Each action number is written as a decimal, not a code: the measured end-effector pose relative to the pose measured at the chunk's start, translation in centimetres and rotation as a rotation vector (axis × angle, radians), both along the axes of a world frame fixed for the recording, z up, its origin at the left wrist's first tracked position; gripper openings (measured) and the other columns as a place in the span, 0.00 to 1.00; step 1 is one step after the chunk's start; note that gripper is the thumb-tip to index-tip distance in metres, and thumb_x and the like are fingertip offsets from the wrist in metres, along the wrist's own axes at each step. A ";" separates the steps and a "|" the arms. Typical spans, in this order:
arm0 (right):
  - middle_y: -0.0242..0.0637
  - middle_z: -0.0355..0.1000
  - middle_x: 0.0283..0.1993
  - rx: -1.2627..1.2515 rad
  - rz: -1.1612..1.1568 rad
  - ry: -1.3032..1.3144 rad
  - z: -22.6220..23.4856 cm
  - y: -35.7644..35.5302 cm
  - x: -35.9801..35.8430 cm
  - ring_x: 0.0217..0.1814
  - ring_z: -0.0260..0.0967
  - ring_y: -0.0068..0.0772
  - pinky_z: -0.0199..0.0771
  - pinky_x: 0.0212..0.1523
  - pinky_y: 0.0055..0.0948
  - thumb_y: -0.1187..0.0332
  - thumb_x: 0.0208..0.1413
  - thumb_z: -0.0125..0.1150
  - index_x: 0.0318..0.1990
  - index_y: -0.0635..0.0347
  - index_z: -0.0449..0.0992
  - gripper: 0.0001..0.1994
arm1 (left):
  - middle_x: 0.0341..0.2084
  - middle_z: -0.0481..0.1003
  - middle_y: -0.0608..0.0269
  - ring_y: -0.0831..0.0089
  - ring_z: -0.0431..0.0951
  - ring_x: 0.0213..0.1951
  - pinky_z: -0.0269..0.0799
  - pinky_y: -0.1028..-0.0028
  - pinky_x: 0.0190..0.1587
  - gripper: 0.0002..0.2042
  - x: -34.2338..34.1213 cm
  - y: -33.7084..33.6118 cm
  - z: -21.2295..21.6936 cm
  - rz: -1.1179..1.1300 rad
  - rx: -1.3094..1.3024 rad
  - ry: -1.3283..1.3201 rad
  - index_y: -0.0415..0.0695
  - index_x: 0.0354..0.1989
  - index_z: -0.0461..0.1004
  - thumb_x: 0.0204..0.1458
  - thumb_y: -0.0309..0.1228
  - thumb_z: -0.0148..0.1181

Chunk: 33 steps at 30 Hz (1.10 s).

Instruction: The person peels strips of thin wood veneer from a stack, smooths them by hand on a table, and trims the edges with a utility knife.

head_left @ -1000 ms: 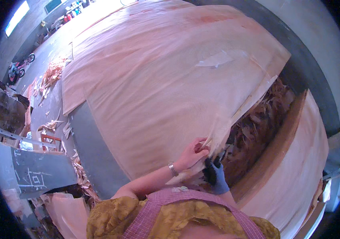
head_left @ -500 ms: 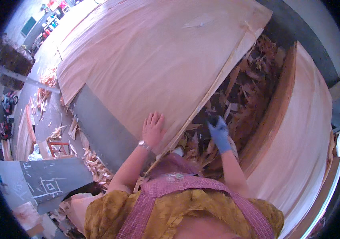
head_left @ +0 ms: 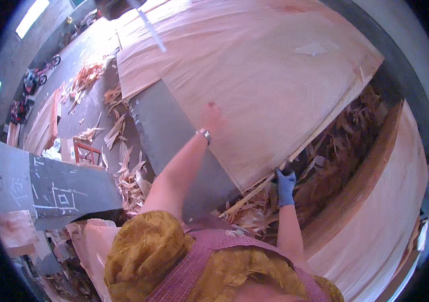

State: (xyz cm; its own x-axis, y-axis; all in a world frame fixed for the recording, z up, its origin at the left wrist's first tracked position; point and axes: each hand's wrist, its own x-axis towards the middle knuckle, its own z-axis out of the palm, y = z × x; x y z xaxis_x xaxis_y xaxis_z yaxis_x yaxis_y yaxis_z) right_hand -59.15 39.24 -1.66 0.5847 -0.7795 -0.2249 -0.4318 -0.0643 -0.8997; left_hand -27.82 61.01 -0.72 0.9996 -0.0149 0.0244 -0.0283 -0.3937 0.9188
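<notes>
Wooden strip (head_left: 248,198) | axis lower-left to upper-right | right hand (head_left: 286,187) touching, grip unclear | left hand (head_left: 213,120) unclenched, blurred

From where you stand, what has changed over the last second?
The left hand has let go of the edge of the pale sheet and moved left, out over it. The gloved right hand, over the brown scraps a moment ago, is now back at that edge, at a thin strip; whether its grip is closed is unclear. The grey board and the stack at right look unmoved.
</notes>
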 end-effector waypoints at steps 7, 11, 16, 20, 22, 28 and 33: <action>0.30 0.72 0.41 0.663 -0.278 -0.580 -0.4 6.7 -4.5 0.40 0.68 0.27 0.72 0.40 0.29 0.58 0.61 0.54 0.55 0.57 0.69 0.18 | 0.33 0.77 0.48 0.54 0.77 0.35 0.73 0.59 0.40 0.12 20.9 12.8 -3.1 0.871 -0.042 0.070 0.35 0.36 0.73 0.44 0.27 0.61; 0.37 0.74 0.36 1.060 -0.239 -0.565 4.4 18.0 -4.3 0.35 0.72 0.36 0.75 0.35 0.36 0.52 0.62 0.51 0.57 0.58 0.66 0.23 | 0.29 0.76 0.57 0.65 0.76 0.26 0.75 0.62 0.33 0.12 26.2 14.8 -3.8 0.656 -0.424 0.446 0.36 0.37 0.76 0.45 0.28 0.64; 0.38 0.71 0.26 0.884 -0.137 -0.313 5.8 28.8 -5.9 0.26 0.73 0.36 0.76 0.28 0.34 0.66 0.62 0.53 0.61 0.59 0.60 0.21 | 0.34 0.76 0.58 0.67 0.75 0.30 0.74 0.65 0.31 0.17 28.9 15.4 -5.1 0.483 -0.695 0.468 0.35 0.41 0.74 0.45 0.29 0.69; 0.35 0.70 0.24 0.750 -0.066 -0.309 5.2 30.1 -6.2 0.25 0.72 0.32 0.74 0.27 0.30 0.69 0.63 0.52 0.64 0.58 0.55 0.24 | 0.41 0.74 0.54 0.64 0.76 0.37 0.73 0.63 0.36 0.24 31.0 17.2 -5.7 0.144 -0.852 0.554 0.36 0.47 0.71 0.43 0.33 0.70; 0.35 0.70 0.24 0.755 -0.089 -0.344 5.0 30.5 -6.2 0.24 0.71 0.31 0.73 0.27 0.29 0.68 0.63 0.52 0.65 0.59 0.55 0.24 | 0.41 0.74 0.54 0.63 0.76 0.37 0.73 0.62 0.36 0.25 31.5 16.9 -4.9 0.212 -0.491 0.561 0.36 0.46 0.70 0.42 0.35 0.71; 0.34 0.72 0.24 0.821 -0.207 -0.294 2.2 35.2 -8.5 0.24 0.70 0.27 0.70 0.25 0.26 0.63 0.64 0.52 0.61 0.57 0.62 0.20 | 0.46 0.73 0.53 0.63 0.73 0.46 0.70 0.63 0.46 0.26 29.4 16.0 -2.9 0.398 -0.199 0.582 0.37 0.48 0.70 0.42 0.40 0.67; 0.30 0.69 0.23 0.684 -0.339 -0.175 3.8 38.3 -9.1 0.21 0.66 0.24 0.66 0.22 0.24 0.61 0.63 0.53 0.54 0.56 0.68 0.16 | 0.63 0.60 0.53 0.61 0.55 0.67 0.49 0.61 0.67 0.41 21.7 14.0 0.1 0.030 0.973 0.053 0.42 0.66 0.57 0.47 0.55 0.57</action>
